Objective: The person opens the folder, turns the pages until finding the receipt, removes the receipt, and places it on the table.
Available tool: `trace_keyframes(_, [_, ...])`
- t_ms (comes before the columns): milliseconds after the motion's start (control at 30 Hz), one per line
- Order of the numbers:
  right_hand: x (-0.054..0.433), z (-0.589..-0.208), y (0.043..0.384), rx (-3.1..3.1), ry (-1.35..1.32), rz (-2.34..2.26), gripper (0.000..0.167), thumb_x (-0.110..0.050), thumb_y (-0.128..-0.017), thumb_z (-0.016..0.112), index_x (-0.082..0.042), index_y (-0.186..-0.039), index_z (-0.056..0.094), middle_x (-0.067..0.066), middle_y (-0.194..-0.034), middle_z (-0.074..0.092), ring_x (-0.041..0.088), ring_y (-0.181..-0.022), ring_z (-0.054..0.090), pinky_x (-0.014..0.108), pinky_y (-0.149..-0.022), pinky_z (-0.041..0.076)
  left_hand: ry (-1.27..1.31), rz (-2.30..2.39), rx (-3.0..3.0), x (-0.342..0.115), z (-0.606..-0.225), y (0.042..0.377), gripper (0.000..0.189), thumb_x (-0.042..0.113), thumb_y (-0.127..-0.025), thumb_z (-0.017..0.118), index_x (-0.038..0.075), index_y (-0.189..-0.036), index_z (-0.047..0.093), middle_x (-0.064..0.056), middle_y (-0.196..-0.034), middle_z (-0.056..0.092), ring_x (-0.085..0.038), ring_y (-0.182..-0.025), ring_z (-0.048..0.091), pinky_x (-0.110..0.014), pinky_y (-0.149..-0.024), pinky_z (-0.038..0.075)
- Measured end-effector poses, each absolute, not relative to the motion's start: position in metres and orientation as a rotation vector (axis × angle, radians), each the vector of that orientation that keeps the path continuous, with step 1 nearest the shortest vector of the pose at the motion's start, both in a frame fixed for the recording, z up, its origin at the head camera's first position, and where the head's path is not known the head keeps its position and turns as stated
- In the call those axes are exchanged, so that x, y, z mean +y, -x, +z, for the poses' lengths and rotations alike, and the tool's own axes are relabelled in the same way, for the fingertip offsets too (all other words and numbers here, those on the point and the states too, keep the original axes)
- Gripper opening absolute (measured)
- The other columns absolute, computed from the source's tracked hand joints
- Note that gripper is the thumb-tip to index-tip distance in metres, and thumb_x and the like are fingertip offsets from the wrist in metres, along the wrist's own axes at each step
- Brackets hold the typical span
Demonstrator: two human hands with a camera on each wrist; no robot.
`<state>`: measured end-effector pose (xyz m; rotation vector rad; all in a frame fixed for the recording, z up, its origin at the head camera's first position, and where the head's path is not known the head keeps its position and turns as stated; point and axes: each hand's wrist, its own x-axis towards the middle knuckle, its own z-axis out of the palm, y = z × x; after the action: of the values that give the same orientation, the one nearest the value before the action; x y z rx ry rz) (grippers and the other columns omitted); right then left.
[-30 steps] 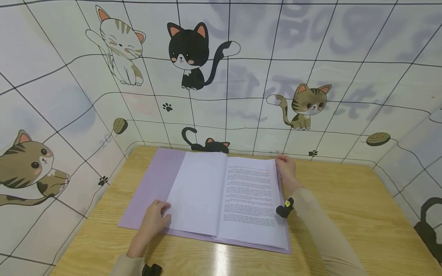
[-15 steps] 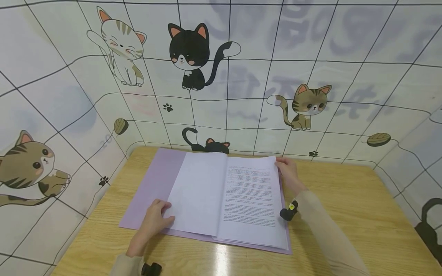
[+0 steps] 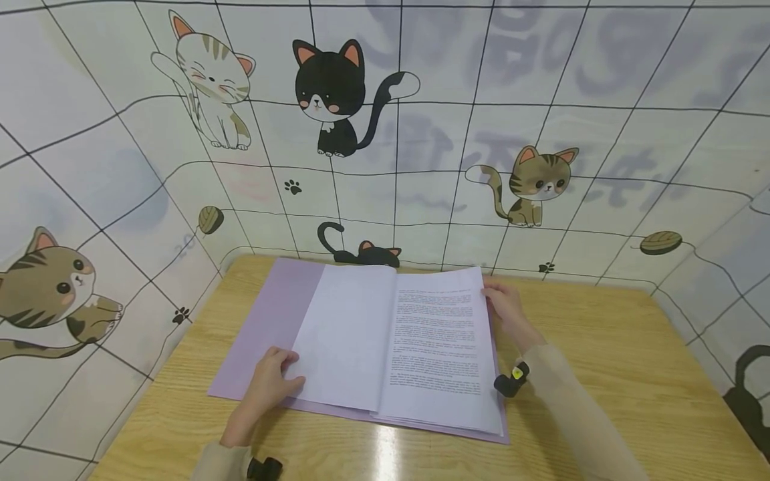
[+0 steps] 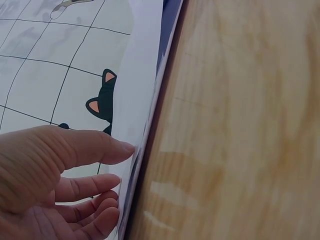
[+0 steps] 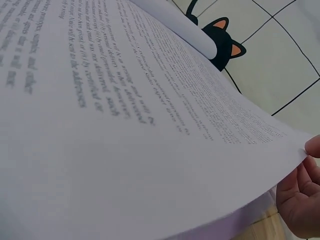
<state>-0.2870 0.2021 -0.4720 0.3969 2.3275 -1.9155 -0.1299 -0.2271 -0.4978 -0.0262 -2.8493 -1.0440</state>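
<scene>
A lilac folder [image 3: 273, 321] lies spread on the table with sheets inside. Its left side shows a blank white page [image 3: 345, 334], its right side a printed page [image 3: 436, 347]. With thumb and fingers, my right hand [image 3: 504, 304] pinches the upper right edge of the printed page. In the right wrist view that page [image 5: 150, 170] curves upward toward the right hand [image 5: 300, 200], whose thumb is on top and fingers beneath. My left hand [image 3: 273, 381] rests at the lower left of the blank page, fingers loosely bent. The left wrist view shows the left thumb [image 4: 100, 147] against the paper edge.
The folder lies on a light wooden table [image 3: 601, 374]. Behind and beside the table stands a white wall [image 3: 433, 140] with a black grid and cartoon cats. Small black cameras [image 3: 511, 379] sit at both wrists.
My right hand has come slightly down and to the right, and the printed page's upper right corner has lifted a little. The left hand stays almost in place.
</scene>
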Motion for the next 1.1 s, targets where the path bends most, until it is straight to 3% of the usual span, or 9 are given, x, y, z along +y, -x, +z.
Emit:
trace_keyframes(300, [0.203, -0.471, 0.275, 2.274, -0.299, -1.857, 0.047, -0.020, -0.095, 0.048, 0.003, -0.136, 0.041, 0.018, -0.132, 0.046, 0.020, -0.104, 0.052, 0.027, -0.086, 0.044, 0.026, -1.056, -2.842, -0.226, -0.495, 0.130, 0.036, 0.000, -0.066, 0.076, -0.010, -0.098, 0.063, -0.012, -0.090, 0.054, -0.020, -0.076, 0.046, -0.034, -0.068, 0.044])
trace_keyframes(633, [0.204, -0.457, 0.260, 2.215, -0.152, -1.796, 0.050, -0.021, -0.096, 0.047, 0.008, -0.136, 0.037, 0.015, -0.116, 0.058, 0.011, -0.087, 0.060, 0.029, -0.082, 0.047, 0.023, -1.059, -2.843, -0.225, -0.491, 0.128, 0.037, 0.000, -0.065, 0.077, -0.010, -0.097, 0.063, -0.013, -0.090, 0.054, -0.021, -0.078, 0.048, -0.035, -0.070, 0.045])
trace_keyframes(1100, [0.199, -0.444, 0.244, 2.101, 0.002, -1.838, 0.048, -0.016, -0.095, 0.049, 0.007, -0.137, 0.038, 0.011, -0.112, 0.063, 0.015, -0.089, 0.063, 0.029, -0.077, 0.050, 0.032, -1.051, -2.855, -0.226, -0.490, 0.127, 0.038, 0.000, -0.066, 0.077, -0.012, -0.098, 0.062, -0.015, -0.092, 0.054, -0.023, -0.080, 0.049, -0.039, -0.073, 0.045])
